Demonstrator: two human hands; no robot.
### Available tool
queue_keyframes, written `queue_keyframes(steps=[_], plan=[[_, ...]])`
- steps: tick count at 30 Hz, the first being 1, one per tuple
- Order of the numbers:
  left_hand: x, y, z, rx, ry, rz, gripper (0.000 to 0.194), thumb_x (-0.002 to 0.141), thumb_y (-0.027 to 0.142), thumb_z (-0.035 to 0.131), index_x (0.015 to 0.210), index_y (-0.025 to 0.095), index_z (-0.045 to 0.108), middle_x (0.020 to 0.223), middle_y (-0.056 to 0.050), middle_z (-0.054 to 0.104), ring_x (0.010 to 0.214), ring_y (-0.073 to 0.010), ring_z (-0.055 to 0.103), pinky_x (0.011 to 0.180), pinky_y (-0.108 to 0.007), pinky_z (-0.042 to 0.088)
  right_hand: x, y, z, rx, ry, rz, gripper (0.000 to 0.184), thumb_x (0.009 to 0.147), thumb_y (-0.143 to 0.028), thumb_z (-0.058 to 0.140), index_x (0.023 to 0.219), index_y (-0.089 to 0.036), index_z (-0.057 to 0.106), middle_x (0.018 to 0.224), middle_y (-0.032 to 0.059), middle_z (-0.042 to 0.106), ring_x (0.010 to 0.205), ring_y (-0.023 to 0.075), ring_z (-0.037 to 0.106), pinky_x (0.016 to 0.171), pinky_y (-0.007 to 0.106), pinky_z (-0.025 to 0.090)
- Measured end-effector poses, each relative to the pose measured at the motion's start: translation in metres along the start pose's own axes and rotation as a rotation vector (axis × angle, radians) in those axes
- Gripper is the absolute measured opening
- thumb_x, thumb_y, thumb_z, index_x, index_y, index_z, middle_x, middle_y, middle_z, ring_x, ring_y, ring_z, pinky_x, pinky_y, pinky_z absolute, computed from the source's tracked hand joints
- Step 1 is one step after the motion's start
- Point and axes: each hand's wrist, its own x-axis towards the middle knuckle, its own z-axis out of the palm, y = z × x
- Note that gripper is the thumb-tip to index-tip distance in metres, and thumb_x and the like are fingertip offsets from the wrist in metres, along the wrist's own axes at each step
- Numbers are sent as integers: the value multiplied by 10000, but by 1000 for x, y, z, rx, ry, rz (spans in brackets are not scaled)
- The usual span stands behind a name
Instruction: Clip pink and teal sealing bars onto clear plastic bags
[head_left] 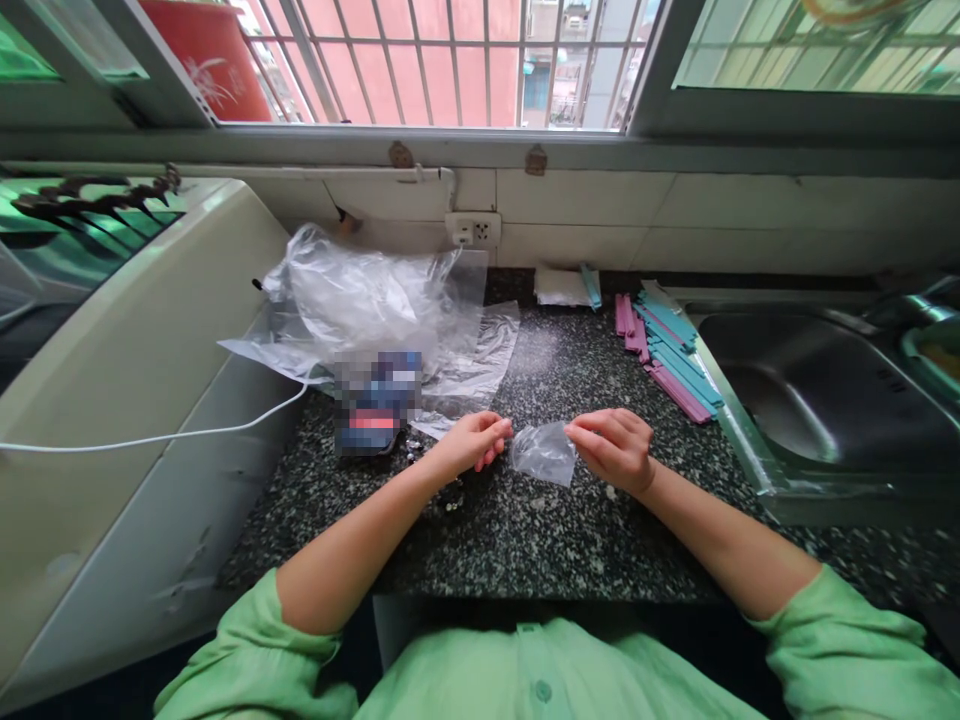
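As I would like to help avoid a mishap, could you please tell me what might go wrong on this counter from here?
The small clear bag pinched between the left hand and right hand looks thin, so it could slip or tear if pulled.
Loose shiny bits lie close to the left forearm; a sweep of that arm might scatter them.
The pink and teal strips lie in a loose pile beside the sink, so a nudge could send some in.

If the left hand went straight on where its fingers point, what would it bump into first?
Probably the small clear bag, right at the tips of the left hand, then the right hand beyond it. Whether the left one touches the bag is unclear.
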Motion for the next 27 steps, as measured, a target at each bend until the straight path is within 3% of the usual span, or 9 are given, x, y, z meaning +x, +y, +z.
queue_keyframes(steps=[3,9,12,18,21,23,25,27], plan=[[-2,2,3,32,-10,-23,347,710,493,562,716,147,535,463,80,425,315,-34,344,281,-149,214,0,-4,-2,17,7,-60,161,819,-238,535,797,-299,683,728,-5,694,678,103,615,628,244,405],[-5,5,10,-70,-168,-128,430,597,552,651,653,157,488,411,108,341,306,-11,237,306,-158,104,9,-17,-10,-104,234,-382,169,802,-152,550,862,-274,651,738,-32,697,688,80,619,641,217,411],[-5,5,9,-126,-153,-90,461,514,548,710,621,162,481,381,112,318,319,-14,227,323,-166,95,11,-18,-11,-130,261,-420,147,792,-141,558,876,-235,634,730,-26,695,677,84,612,649,221,418],[-5,10,-2,-284,111,108,387,477,451,757,583,139,555,447,76,412,392,-28,299,376,-176,194,11,-7,-11,-196,244,-389,134,801,-141,555,845,-244,628,719,-32,693,685,82,608,658,219,418],[-6,13,-7,-284,192,279,310,507,387,758,521,128,589,654,-3,579,607,-75,483,512,-186,344,10,-2,-10,-219,222,-392,141,789,-138,572,836,-257,631,730,-39,694,691,84,607,657,217,420],[-6,14,-8,-287,207,348,279,528,368,752,512,131,605,749,-28,622,760,-114,527,645,-206,389,10,-1,-7,-177,189,-377,152,791,-138,564,847,-264,629,747,-37,694,702,90,609,662,220,428],[-6,13,-7,-295,214,353,266,543,374,746,546,138,623,714,-22,627,745,-119,528,689,-228,391,11,-1,-3,-67,181,-266,158,802,-142,538,867,-259,622,766,-18,686,712,99,610,664,224,442],[-6,12,-6,-290,224,336,277,543,389,744,580,140,629,646,-4,606,656,-102,502,653,-233,384,12,-4,1,122,181,-18,151,825,-170,499,907,-230,611,784,15,667,697,111,601,626,226,456]])
